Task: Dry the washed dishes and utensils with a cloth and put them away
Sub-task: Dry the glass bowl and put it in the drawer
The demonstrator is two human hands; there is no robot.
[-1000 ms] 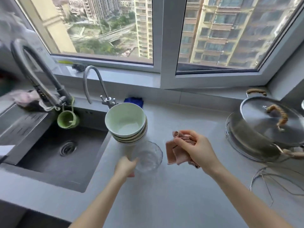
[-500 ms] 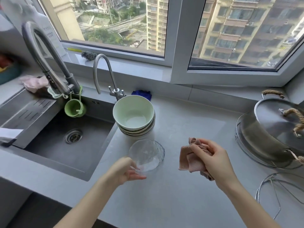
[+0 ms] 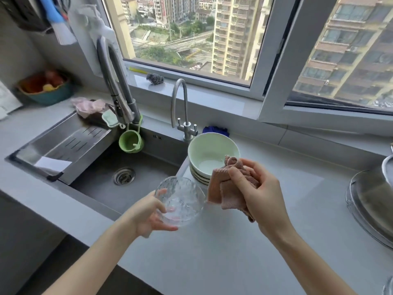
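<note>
My left hand point(image 3: 148, 216) grips a clear textured glass bowl point(image 3: 180, 201) by its near rim and holds it tilted above the counter edge, close to the sink. My right hand point(image 3: 259, 192) holds a bunched pink cloth point(image 3: 225, 188) just right of the bowl; cloth and bowl nearly touch. Behind them a stack of pale green bowls point(image 3: 210, 156) stands on the grey counter point(image 3: 234, 252), beside the small tap.
A steel sink point(image 3: 127, 167) with a drain rack lies to the left, with a tall pull-out faucet point(image 3: 114, 81) and a small tap point(image 3: 182, 111) behind it. A green cup point(image 3: 130, 141) hangs at the faucet. A steel pot with lid point(image 3: 374, 199) sits far right.
My left hand took hold of the glass bowl and lifted it off the counter toward me. My right hand brought the cloth left, next to the bowl. The view swung left.
</note>
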